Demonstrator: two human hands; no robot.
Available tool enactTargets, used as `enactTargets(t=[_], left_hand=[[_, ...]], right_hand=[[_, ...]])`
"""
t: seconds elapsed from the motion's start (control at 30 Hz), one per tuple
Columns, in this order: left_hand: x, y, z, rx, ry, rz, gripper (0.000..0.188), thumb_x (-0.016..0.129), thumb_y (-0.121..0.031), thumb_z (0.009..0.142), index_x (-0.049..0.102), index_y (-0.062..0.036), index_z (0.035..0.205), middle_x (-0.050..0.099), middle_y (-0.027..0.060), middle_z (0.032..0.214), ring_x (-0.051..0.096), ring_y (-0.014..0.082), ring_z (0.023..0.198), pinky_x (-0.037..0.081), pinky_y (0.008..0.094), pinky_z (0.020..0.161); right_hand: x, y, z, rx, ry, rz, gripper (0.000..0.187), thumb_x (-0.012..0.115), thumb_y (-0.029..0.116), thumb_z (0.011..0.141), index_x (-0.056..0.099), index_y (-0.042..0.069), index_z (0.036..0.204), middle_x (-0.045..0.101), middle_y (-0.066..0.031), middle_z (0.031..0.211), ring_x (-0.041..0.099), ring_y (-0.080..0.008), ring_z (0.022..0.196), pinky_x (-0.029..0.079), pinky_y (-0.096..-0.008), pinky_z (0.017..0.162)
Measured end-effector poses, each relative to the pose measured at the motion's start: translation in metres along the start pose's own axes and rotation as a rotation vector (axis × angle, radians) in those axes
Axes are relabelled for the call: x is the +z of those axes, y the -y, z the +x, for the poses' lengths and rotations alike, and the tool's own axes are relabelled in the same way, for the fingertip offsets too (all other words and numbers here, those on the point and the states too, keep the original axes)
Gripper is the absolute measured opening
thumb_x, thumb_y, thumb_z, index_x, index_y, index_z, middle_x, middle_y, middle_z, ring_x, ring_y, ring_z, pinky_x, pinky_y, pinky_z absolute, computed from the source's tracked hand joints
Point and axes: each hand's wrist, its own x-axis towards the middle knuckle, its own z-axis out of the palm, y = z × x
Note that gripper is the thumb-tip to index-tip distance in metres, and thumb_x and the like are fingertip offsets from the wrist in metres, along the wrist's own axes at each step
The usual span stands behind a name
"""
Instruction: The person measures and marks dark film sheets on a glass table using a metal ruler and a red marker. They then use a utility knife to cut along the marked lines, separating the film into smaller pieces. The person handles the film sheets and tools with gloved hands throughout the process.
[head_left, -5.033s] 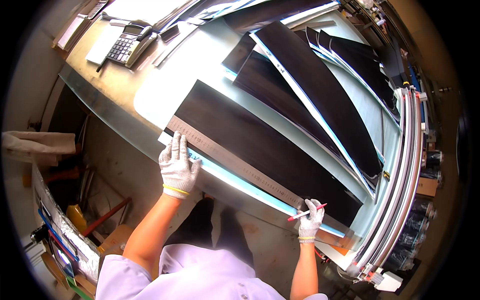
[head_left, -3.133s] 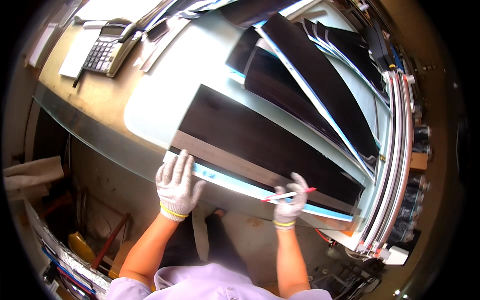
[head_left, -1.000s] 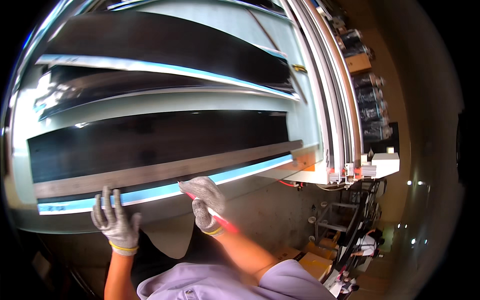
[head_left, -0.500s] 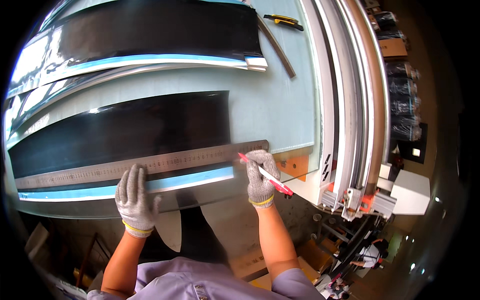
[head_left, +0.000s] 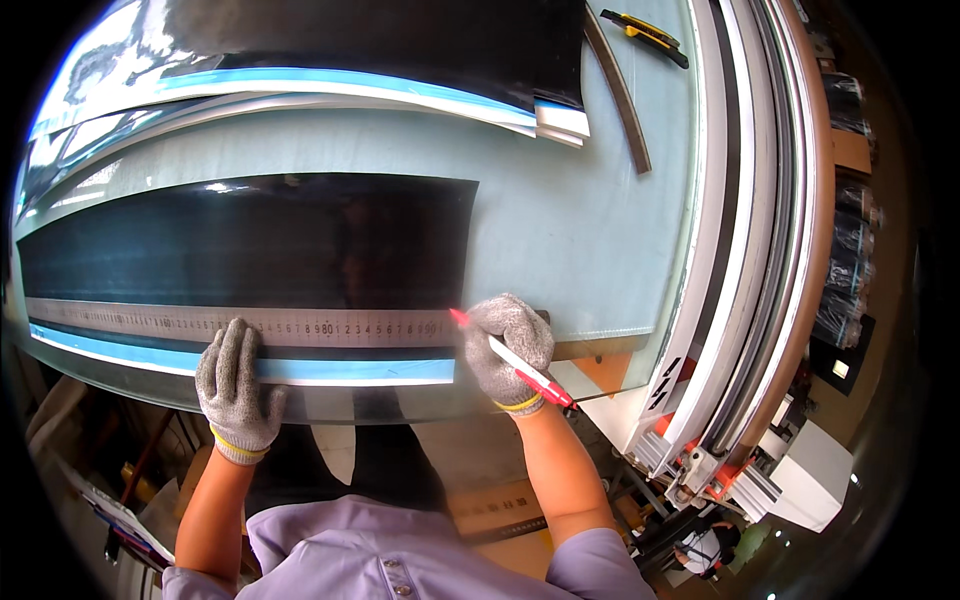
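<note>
My left hand (head_left: 238, 392), in a grey knit glove, lies with its fingers stretched out over a long steel ruler (head_left: 385, 327). Beneath the ruler is a sheet of dark glossy film (head_left: 250, 240) with a light-blue strip (head_left: 355, 371) and white edge along its near side. My gloved right hand (head_left: 508, 340) is closed around a red-and-white marker pen (head_left: 530, 370). The pen's red end points left, at the film's right edge beside the ruler. The right hand covers part of the ruler's right end.
Larger dark film sheets (head_left: 380, 45) lie farther back on the glass-topped table (head_left: 570, 240). A narrow dark strip (head_left: 620, 95) and a black-and-yellow utility knife (head_left: 645, 38) are at the back right. A metal rail assembly (head_left: 750, 200) runs along the right side. Another person (head_left: 703, 548) is at the lower right.
The view has shifted and turned, so the ruler looks more level. My right hand has brought the pen's red end left to the film's edge. My left hand stays on the ruler.
</note>
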Motion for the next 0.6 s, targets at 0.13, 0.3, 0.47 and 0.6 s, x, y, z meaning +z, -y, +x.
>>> enactTargets(t=[0.13,0.3,0.47,0.6], left_hand=[[-0.0022,-0.0001,0.0018,0.003,0.007,0.005,0.066,0.061,-0.039,0.097,0.059,0.0073,0.144,0.057,0.0254,0.151,0.054,0.0454,0.138,0.04,0.0531,0.118],[-0.003,-0.0016,0.0035,0.003,-0.006,0.009,0.064,0.06,-0.038,0.099,0.059,0.0078,0.143,0.058,0.0253,0.15,0.055,0.0452,0.137,0.041,0.0529,0.117],[-0.0032,-0.002,0.0041,0.006,-0.012,0.008,0.063,0.059,-0.038,0.1,0.059,0.008,0.143,0.058,0.0254,0.149,0.056,0.0452,0.137,0.041,0.0528,0.117],[-0.0024,-0.0013,0.0037,0.0,-0.005,0.013,0.064,0.059,-0.039,0.1,0.059,0.0077,0.143,0.058,0.0255,0.15,0.055,0.0454,0.137,0.041,0.0527,0.118]], right_hand=[[0.0003,0.0005,0.0016,0.003,0.004,0.013,0.014,0.077,-0.005,0.085,0.065,0.002,0.09,0.067,-0.0102,0.078,0.066,-0.0272,0.065,0.053,-0.0361,0.059],[0.0017,0.0036,0.0062,-0.037,0.005,-0.025,0.015,0.078,-0.005,0.085,0.065,0.001,0.091,0.067,-0.0103,0.078,0.066,-0.0271,0.066,0.053,-0.0359,0.06],[0.0005,0.0026,0.0055,-0.03,0.013,-0.024,0.015,0.079,-0.004,0.085,0.067,0.0,0.093,0.067,-0.011,0.078,0.067,-0.0284,0.067,0.054,-0.0362,0.061],[0.0018,0.0032,0.0054,-0.034,0.003,-0.045,0.015,0.079,-0.005,0.084,0.068,0.0,0.093,0.067,-0.0116,0.079,0.068,-0.0294,0.068,0.055,-0.0369,0.062]])
